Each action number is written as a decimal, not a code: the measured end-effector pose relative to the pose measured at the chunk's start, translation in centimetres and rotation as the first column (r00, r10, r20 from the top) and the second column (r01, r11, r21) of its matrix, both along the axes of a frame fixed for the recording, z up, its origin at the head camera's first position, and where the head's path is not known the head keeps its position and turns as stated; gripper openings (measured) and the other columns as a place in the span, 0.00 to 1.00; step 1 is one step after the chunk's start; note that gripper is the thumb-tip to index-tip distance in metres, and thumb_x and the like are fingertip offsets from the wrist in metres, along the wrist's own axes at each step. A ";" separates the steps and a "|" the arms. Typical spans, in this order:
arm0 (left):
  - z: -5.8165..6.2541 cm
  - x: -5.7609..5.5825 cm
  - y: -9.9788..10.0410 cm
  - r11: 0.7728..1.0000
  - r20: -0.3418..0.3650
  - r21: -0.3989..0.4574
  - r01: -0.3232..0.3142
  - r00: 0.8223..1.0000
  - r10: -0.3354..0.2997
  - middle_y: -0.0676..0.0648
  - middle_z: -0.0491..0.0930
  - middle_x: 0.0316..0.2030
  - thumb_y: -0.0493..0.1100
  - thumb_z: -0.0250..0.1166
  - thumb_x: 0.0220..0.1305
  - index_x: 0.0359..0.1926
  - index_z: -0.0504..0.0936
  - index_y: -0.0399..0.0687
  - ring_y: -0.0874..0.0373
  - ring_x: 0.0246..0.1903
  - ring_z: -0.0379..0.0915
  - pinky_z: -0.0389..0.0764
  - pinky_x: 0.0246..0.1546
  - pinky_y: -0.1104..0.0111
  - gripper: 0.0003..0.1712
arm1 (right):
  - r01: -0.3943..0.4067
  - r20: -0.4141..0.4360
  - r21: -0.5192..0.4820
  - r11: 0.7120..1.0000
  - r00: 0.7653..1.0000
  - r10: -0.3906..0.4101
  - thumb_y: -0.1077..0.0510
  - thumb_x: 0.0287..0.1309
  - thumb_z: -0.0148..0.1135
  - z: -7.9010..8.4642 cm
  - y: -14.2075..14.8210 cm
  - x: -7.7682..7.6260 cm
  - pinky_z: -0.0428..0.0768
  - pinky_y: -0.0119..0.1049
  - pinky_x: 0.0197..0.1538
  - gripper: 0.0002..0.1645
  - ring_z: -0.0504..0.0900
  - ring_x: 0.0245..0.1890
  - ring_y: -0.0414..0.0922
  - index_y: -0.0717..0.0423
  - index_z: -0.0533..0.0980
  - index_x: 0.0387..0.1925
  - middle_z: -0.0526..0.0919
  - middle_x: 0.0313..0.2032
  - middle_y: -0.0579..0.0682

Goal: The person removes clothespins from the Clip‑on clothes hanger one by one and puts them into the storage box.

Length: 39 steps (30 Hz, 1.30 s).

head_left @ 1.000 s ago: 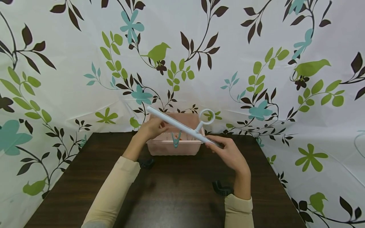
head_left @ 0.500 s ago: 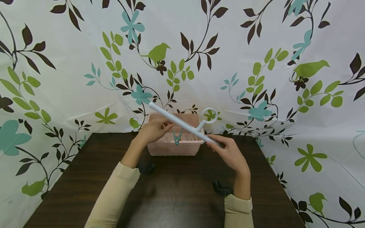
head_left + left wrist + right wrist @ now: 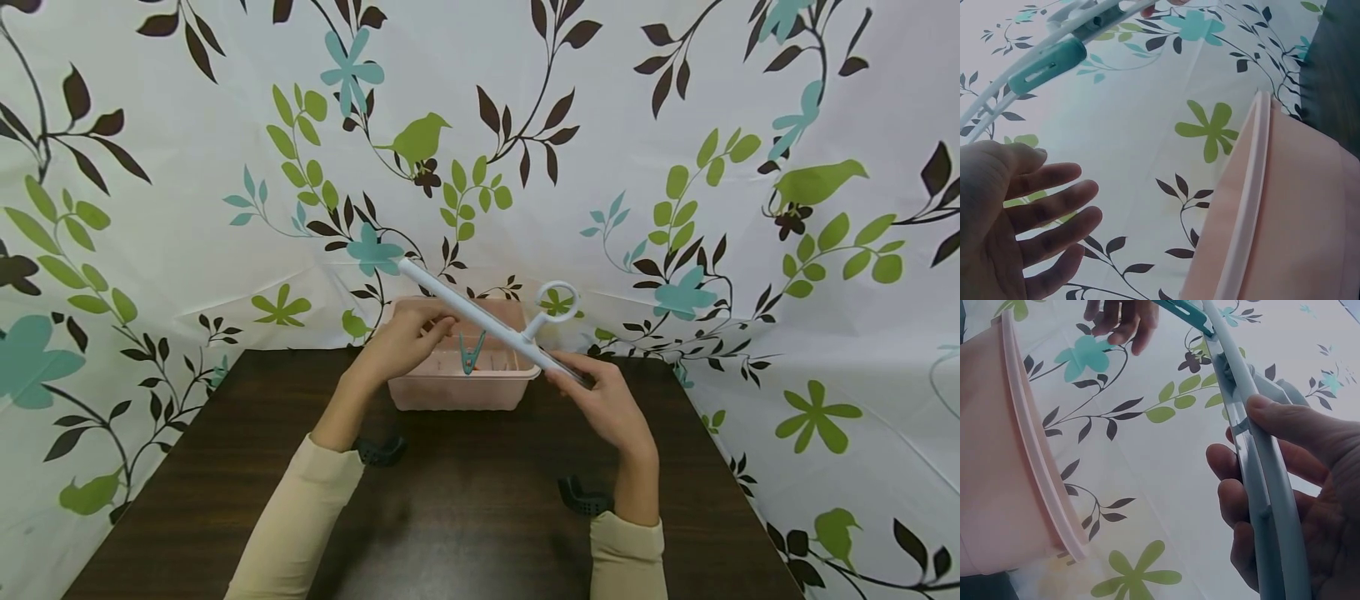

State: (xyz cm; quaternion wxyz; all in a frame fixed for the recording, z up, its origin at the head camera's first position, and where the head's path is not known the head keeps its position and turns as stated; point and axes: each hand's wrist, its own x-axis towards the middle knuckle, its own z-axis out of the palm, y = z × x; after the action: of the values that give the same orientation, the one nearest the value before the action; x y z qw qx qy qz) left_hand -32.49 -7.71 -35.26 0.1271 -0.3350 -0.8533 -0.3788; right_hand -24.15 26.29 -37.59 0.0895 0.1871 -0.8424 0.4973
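A white clothes hanger (image 3: 465, 305) with a ring-shaped hook slants above the pink bin, its left end higher. My right hand (image 3: 606, 400) grips its lower right end, thumb on one side and fingers curled round the other in the right wrist view. From the hanger's middle hangs a teal clip (image 3: 470, 355), which also shows on the bar in the left wrist view as a slotted teal clip (image 3: 1047, 66). Just below the hanger's left half is my left hand (image 3: 401, 342). Its fingers (image 3: 1060, 203) are spread loosely and hold nothing.
The pink bin (image 3: 461, 395) stands at the back of the dark wooden table (image 3: 465, 517), with small things inside it. A patterned cloth (image 3: 480, 75) hangs behind and at both sides. Black wrist mounts (image 3: 585, 497) sit under my wrists.
The hanger's left end has risen and shifted right, with the teal clip moving up along with it. My left hand has moved slightly right. My right hand stays nearly in place, still gripping the hanger.
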 end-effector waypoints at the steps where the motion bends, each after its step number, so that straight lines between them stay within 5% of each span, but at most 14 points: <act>1: 0.1 0.1 0.0 1.000 -0.003 0.010 0.009 1.000 -0.009 0.44 0.86 0.43 0.43 0.57 0.85 0.52 0.89 0.45 0.53 0.39 0.84 0.85 0.41 0.60 0.14 | 0.002 -0.003 0.001 1.000 1.000 -0.002 0.50 0.76 0.68 0.0 0.0 0.0 0.84 0.33 0.42 0.20 0.85 0.39 0.45 0.48 0.85 0.64 0.91 0.46 0.56; 10: 0.4 0.8 0.2 0.987 0.061 0.139 0.079 0.994 -0.088 0.43 0.87 0.39 0.44 0.49 0.89 0.57 0.88 0.43 0.50 0.39 0.86 0.88 0.44 0.56 0.21 | 0.015 -0.021 -0.030 0.999 1.000 -0.015 0.51 0.76 0.67 -0.1 -0.4 0.1 0.84 0.34 0.40 0.21 0.85 0.39 0.56 0.49 0.84 0.65 0.88 0.45 0.61; 19: 0.1 1.3 0.8 0.985 0.141 0.146 0.096 0.983 -0.117 0.45 0.86 0.43 0.55 0.50 0.88 0.58 0.88 0.46 0.44 0.43 0.84 0.85 0.46 0.54 0.25 | 0.041 -0.021 -0.022 0.999 0.999 -0.042 0.49 0.76 0.68 -0.1 -1.3 -0.1 0.83 0.34 0.41 0.21 0.83 0.39 0.48 0.47 0.84 0.65 0.87 0.44 0.55; 29: 0.4 1.8 1.1 0.992 0.194 0.107 0.064 0.978 -0.083 0.51 0.70 0.24 0.59 0.59 0.83 0.33 0.82 0.49 0.55 0.25 0.66 0.70 0.30 0.63 0.24 | 0.038 -0.026 -0.035 0.999 0.999 -0.039 0.49 0.75 0.68 -0.1 -1.6 -0.2 0.82 0.34 0.39 0.21 0.83 0.39 0.51 0.45 0.84 0.66 0.87 0.44 0.55; 39: 0.4 1.7 1.0 0.972 0.218 0.185 0.147 0.958 -0.186 0.47 0.82 0.33 0.50 0.61 0.83 0.49 0.91 0.49 0.53 0.29 0.69 0.71 0.32 0.65 0.15 | 0.029 -0.036 -0.029 0.999 0.999 -0.030 0.50 0.75 0.69 -0.1 -1.7 -0.3 0.83 0.34 0.42 0.21 0.84 0.40 0.47 0.45 0.84 0.66 0.88 0.48 0.54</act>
State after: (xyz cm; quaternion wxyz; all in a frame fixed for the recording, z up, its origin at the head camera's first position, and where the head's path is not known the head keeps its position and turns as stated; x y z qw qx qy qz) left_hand -30.74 -6.74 -34.90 0.0209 -0.3470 -0.7961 -0.4953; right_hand -24.46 24.55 -37.70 0.1150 0.1824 -0.8362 0.5042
